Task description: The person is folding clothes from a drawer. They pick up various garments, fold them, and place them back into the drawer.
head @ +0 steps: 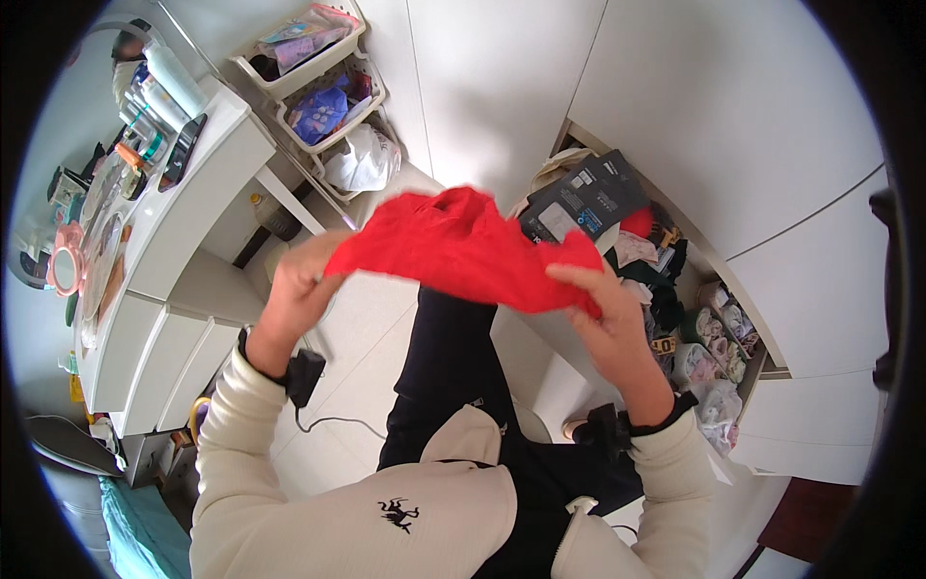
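A piece of bright red cloth (463,246), perhaps a small garment, is stretched in the air before me between both hands. My left hand (300,279) pinches its left end, thumb against the curled fingers. Its right end is gripped by my right hand (608,315), with the thumb laid over the fabric. The cloth sags a little and is slightly blurred, so its exact kind does not show. Beyond it on the right, an open drawer (687,279) holds clothes, a dark printed box (586,195) and rolled fabrics (712,336).
On the left stands a white dressing table (210,195) with bottles (163,101), a phone (182,152) and a pink mirror (66,259). A tiered plastic rack (311,76) stands behind. White cabinet doors (499,79) rise ahead. A cable (340,420) trails across the tiled floor.
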Demonstrator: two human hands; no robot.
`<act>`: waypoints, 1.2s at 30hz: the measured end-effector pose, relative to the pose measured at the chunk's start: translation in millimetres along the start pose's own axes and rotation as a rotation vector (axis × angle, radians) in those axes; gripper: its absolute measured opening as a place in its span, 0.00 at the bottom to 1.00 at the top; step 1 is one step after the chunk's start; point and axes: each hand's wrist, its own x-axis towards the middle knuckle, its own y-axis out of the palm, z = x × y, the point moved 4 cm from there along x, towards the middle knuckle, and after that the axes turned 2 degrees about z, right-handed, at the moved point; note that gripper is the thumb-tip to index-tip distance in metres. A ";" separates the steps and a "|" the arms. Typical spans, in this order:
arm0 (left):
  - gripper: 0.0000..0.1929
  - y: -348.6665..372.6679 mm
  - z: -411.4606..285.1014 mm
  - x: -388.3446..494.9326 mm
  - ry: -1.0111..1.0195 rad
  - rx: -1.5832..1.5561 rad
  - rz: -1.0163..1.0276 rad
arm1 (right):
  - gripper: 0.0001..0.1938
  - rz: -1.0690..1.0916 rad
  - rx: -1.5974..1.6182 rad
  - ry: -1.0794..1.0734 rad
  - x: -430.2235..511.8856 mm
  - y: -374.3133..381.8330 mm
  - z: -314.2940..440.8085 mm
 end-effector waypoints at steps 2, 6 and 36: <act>0.11 10.5 5.8 -25.0 0.030 -0.009 0.067 | 0.23 0.132 -0.238 -0.036 -15.7 13.0 -10.4; 0.14 76.7 45.8 -79.1 0.158 0.023 0.290 | 0.25 0.404 -0.265 0.213 -66.8 76.9 -79.6; 0.20 135.7 148.0 -94.5 -0.897 -1.061 -0.002 | 0.26 0.367 -0.458 0.085 -34.8 208.0 -127.0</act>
